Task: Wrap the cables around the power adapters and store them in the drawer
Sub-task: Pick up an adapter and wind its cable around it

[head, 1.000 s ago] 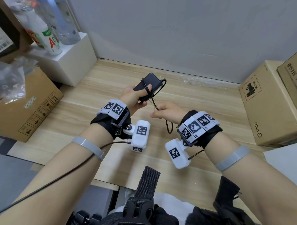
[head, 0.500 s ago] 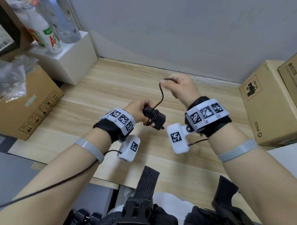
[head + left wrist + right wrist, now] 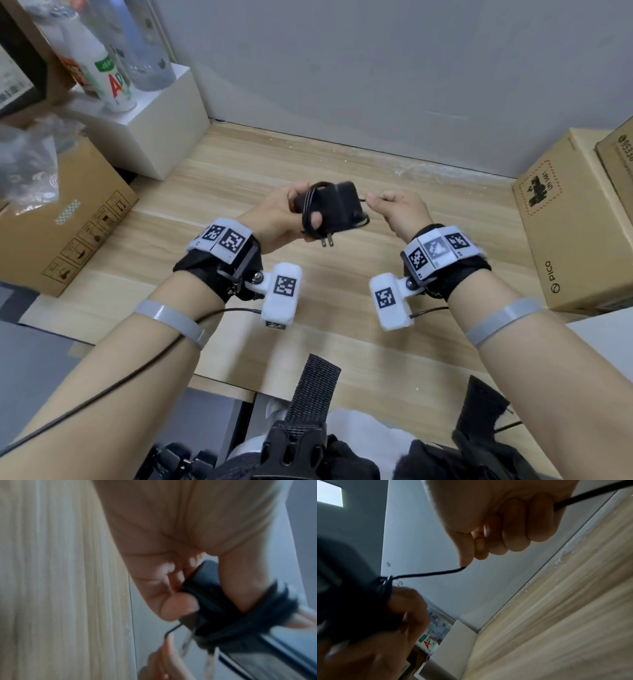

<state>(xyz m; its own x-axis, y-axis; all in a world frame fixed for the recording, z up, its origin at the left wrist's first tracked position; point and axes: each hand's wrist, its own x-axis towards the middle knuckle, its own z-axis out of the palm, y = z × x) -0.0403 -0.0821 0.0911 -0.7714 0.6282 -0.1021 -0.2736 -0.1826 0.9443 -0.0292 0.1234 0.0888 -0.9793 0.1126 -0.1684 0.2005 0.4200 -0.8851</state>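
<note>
A black power adapter [image 3: 337, 210] with two metal prongs pointing toward me is held above the wooden desk [image 3: 239, 164]. My left hand [image 3: 286, 214] grips it, thumb across the cable turns wound round its body. My right hand [image 3: 394, 205] sits just right of the adapter and pinches the free end of the thin black cable [image 3: 433, 573] between thumb and forefinger, the cable pulled taut. The left wrist view shows the adapter [image 3: 209, 592], blurred, with cable loops round it. No drawer is in view.
Cardboard boxes [image 3: 568, 219] stand at the desk's right edge. Another cardboard box [image 3: 68, 219] and a white block [image 3: 147, 126] carrying bottles [image 3: 102, 72] stand at the left. A grey wall runs along the back of the desk.
The left hand turned the adapter and raised it back toward the wall. The right hand came down from high above to beside the adapter, laying more cable round it.
</note>
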